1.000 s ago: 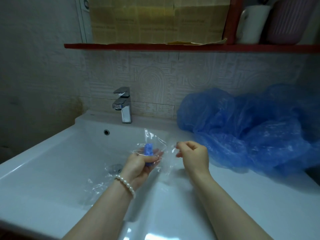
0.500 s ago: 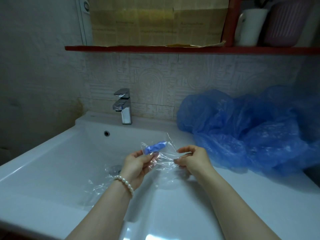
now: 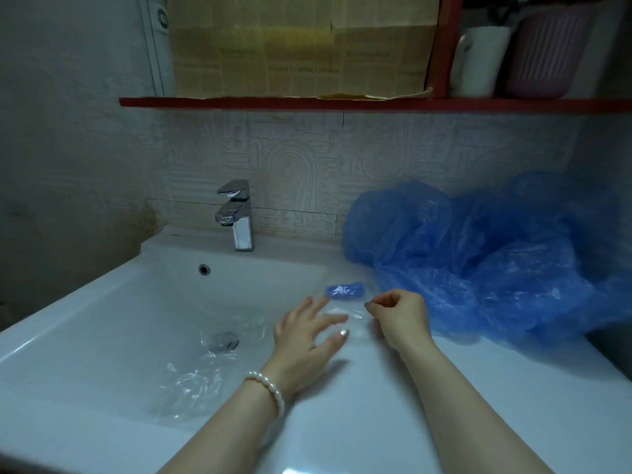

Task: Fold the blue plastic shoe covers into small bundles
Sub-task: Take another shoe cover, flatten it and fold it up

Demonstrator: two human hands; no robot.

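The small blue bundle (image 3: 344, 290) lies inside a clear bag (image 3: 343, 314) on the counter (image 3: 478, 388) at the basin's right rim, long axis left-right, just beyond both hands: the left hand (image 3: 307, 331) flat and released on the bag, the right hand (image 3: 400, 316) pinching its edge.

The heap of blue shoe covers (image 3: 485, 254) fills the back right corner of the desk (image 3: 393, 422), right up to the wall. The near right part of the desk is bare. The left hand (image 3: 307, 333) and right hand (image 3: 398, 318) lie near the basin's right edge, with a small blue bundle (image 3: 344, 290) just behind them. Crumpled clear plastic (image 3: 195, 381) sits in the basin (image 3: 136, 302); the tap (image 3: 237, 215) stands at its back edge.
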